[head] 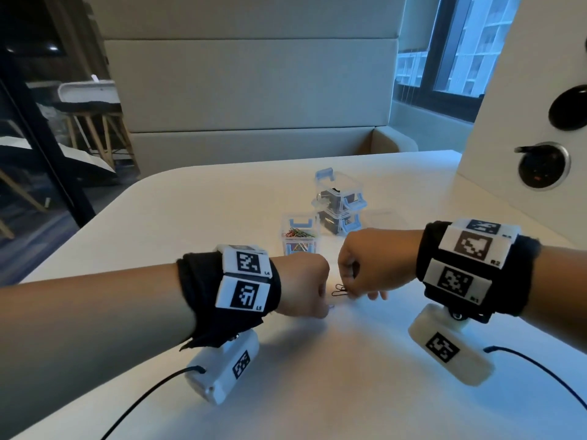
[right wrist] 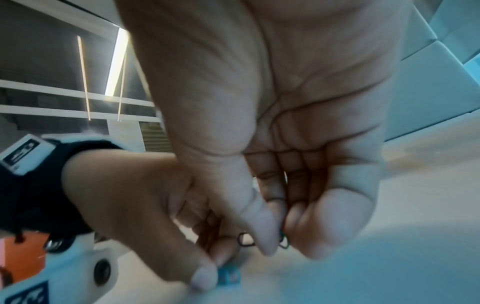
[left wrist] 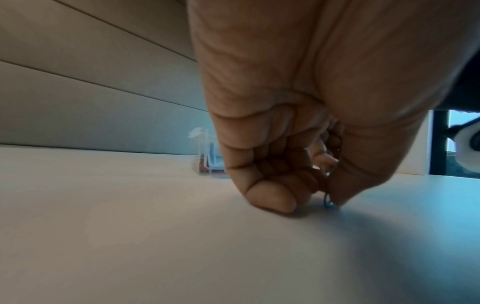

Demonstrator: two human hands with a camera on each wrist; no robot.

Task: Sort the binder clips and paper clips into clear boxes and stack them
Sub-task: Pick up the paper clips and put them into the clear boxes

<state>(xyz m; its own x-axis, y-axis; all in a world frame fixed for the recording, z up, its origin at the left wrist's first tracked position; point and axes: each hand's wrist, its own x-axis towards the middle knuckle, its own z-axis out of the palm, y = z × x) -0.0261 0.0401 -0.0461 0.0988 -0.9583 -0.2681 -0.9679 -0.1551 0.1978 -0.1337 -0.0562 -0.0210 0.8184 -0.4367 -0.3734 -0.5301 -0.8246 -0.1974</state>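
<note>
The last loose paper clips [head: 339, 290] lie on the bench [head: 317, 360] between the two hands, near the front edge. The right hand [head: 371, 265] pinches a few wire clips between thumb and curled fingers, a green one [right wrist: 283, 240] hanging at the fingertips. The left hand [head: 305, 284] is curled low on the bench, thumb and forefinger closing on a small blue piece [right wrist: 228, 276]; it is too blurred to say whether that is a clip of either kind.

To do this well, slide each clip to a fingertip edge and lift it by one loop rather than scraping flat wire. Gather several, then carry them to the open clear box [head: 300, 238] holding coloured paper clips, just behind the hands. The stacked boxes [head: 340, 204] with dark binder clips stand beside it; keep clear of them when reaching.
</note>
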